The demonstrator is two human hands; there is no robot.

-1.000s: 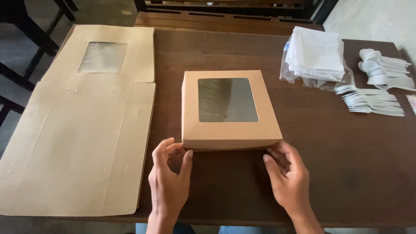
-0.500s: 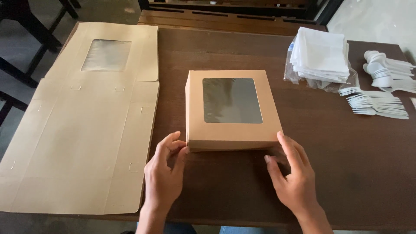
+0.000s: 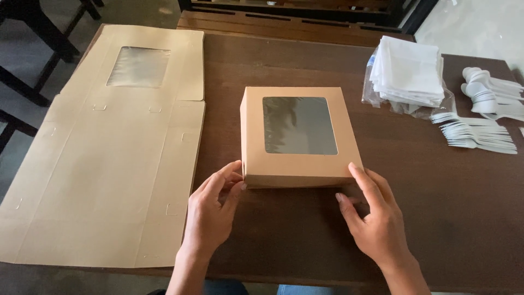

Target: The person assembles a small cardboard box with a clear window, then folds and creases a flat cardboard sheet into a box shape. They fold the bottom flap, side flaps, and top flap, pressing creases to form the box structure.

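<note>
1. Closed kraft box w/ clear window in lid sits flat, centre of the dark wooden worktop, near the front edge, so both hands reach its near wall w/o stretching.
2. Left hand: fingers spread and loose, fingertips touching the box's near-left bottom corner, palm on the worktop. Not clamped on anything; looks like steadying or squaring the corner, prob. why it stays low by the base.
3. Right hand: also spread, index laid along the near-right corner, thumb tucked toward the bottom edge. Touching, not gripping. Both hands sit apart, one per corner, which keeps the box from twisting.
4. Flat unfolded box blanks, same kraft colour w/ a window cut-out at the far end, lie stacked on the left, overhanging the worktop's left side. Just beside the box but not touching it; handy to the left hand.
5. Stack of white napkins in a clear plastic wrap: far right, well apart from the box.
6. White plastic forks fanned out below the napkins; white plastic spoons piled at the right edge. Grouped by kind, off to the side of the box.
7. Dark chair legs and floor show at upper left; wooden bench slats lie beyond the far edge.
</note>
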